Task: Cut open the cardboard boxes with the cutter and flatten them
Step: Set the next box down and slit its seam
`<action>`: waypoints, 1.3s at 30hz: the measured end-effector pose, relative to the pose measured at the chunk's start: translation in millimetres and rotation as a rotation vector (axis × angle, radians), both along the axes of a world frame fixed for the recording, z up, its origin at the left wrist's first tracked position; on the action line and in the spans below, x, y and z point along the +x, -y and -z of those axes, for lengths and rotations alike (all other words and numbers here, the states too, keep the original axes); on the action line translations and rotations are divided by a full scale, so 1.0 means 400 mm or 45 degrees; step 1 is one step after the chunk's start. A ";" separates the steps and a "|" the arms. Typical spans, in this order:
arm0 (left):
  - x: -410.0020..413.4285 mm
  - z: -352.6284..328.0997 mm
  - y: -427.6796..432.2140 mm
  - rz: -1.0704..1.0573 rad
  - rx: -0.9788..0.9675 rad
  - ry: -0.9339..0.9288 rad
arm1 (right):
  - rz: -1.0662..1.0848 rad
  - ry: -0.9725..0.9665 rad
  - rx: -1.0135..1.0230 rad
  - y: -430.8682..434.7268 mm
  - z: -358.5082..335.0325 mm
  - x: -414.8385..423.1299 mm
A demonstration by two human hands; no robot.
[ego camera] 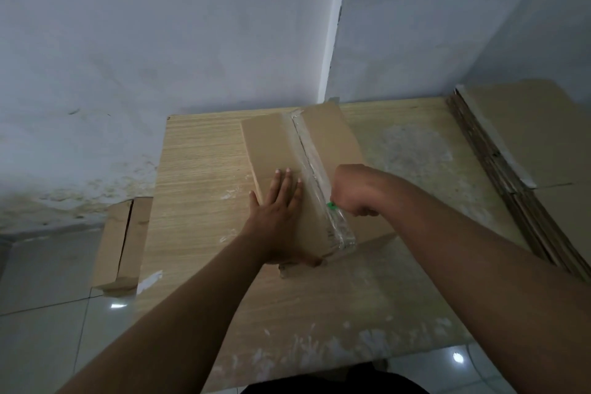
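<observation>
A long brown cardboard box [271, 144] lies on the wooden table [198, 169], with a strip of clear tape [311, 163] running down its top seam. My left hand [276, 201] presses flat on the box's left flap, fingers straight. My right hand [353, 190] grips a green cutter [332, 205] in a fist at the tape seam, toward the near end of the box. Only the cutter's green tip shows; its blade is hidden.
A stack of flattened cardboard [518, 144] lies along the table's right side. Another cardboard box [123, 243] leans on the floor at the table's left edge. Walls stand close behind the table, and tiled floor [48, 313] lies to the left.
</observation>
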State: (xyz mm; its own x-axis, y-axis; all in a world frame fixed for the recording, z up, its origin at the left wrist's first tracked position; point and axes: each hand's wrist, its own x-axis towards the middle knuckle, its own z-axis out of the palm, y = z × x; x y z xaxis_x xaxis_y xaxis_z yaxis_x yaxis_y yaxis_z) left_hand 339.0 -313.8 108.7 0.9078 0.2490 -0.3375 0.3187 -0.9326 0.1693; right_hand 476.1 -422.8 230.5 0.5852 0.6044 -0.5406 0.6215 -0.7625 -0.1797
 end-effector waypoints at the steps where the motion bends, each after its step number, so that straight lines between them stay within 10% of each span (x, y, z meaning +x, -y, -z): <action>1: 0.009 -0.002 -0.010 -0.021 0.002 -0.014 | 0.017 0.008 0.007 0.004 0.003 -0.003; 39: 0.129 -0.051 -0.091 0.290 0.263 0.070 | 0.201 0.212 0.493 0.201 0.155 -0.118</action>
